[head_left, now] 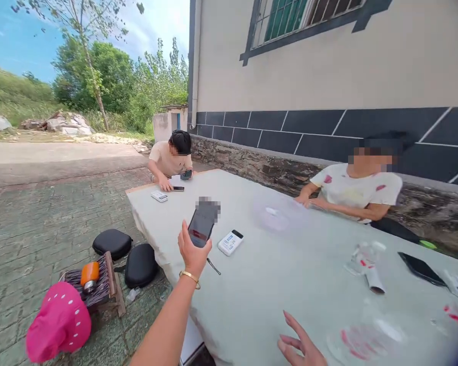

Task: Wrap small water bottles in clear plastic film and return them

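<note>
My left hand (194,252) is wrapped round a dark smartphone (201,226), held up over the near left part of the table with its screen towards me. A gold bracelet (190,277) circles that wrist. Just right of the phone, a white power bank (230,242) with printed text lies on the tabletop, and a short dark strap (213,266) shows beside my wrist. Low in the picture, my right hand (301,343) hovers over the table with fingers apart and nothing in it. A clear plastic bottle (370,343), blurred, lies to its right.
Two people sit at the covered table (267,284), one handling a device at the far end. To the right are a black phone (422,268), a paper roll (374,281) and bottles. Black cases (141,265), an orange flask (89,277) and a pink hat (59,323) stand left.
</note>
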### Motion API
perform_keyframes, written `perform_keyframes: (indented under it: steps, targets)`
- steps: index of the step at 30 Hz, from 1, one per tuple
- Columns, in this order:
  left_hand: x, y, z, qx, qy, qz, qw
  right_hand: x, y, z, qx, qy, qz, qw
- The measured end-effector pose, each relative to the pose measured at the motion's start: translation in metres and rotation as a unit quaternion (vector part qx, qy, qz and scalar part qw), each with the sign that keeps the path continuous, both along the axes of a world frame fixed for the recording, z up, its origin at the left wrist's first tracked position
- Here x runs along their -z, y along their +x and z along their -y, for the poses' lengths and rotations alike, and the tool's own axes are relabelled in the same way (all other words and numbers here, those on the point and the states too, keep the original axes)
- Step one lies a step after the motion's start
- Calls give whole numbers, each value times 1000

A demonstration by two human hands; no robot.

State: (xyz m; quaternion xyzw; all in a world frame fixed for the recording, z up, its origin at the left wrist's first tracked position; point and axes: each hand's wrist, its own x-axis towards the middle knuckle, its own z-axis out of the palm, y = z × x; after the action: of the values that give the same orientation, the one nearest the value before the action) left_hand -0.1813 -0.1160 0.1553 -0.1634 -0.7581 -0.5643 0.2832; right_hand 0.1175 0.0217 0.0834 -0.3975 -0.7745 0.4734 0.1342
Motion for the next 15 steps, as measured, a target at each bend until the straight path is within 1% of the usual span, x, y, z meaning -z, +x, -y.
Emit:
perform_keyframes:
  steps: [3, 6, 8, 10, 12, 15]
  targets:
    - [27, 36, -49, 82, -53, 23, 995, 8, 28, 16, 39, 2, -9, 999]
    - [58, 58, -94, 136, -127, 58, 981, 17, 52, 26, 57, -25, -1, 998]
    - [75, 62, -120, 150, -187, 84, 967, 22, 67, 30, 72, -50, 5, 996]
    - [87, 61, -140, 152, -250, 106, 951, 24, 81, 32, 86, -70, 5, 994]
    - [94, 57, -156, 145, -303, 115, 935, 22, 93, 34, 92, -89, -6, 992]
    - [100, 53, -175, 129, -348, 102, 923, 14, 106, 33, 83, -122, -20, 989]
